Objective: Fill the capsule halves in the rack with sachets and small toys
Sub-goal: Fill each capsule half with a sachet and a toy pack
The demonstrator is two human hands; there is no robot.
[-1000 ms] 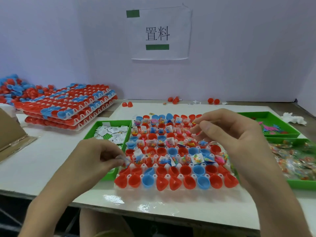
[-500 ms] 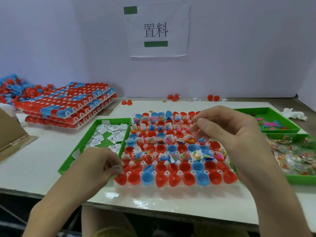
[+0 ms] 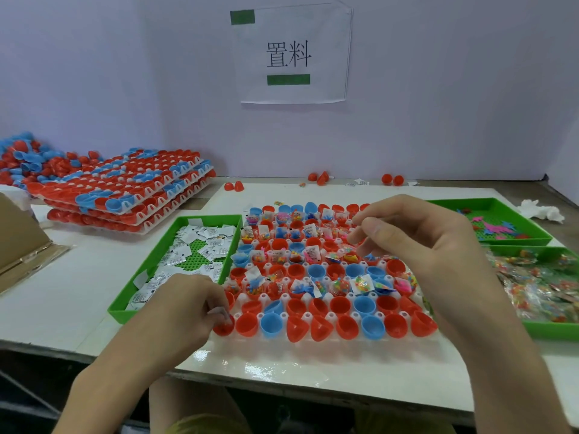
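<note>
The left hand (image 3: 185, 308) pinches a sachet (image 3: 221, 311) just above the near-left capsule half (image 3: 223, 329); what the curled right hand (image 3: 432, 245) holds, I cannot tell.

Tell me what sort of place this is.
Probably a packing bench in a small toy workshop: stacked white racks of red and blue plastic capsule halves, a green plastic tray of white paper sachets, and a printed paper sign on the wall.
</note>
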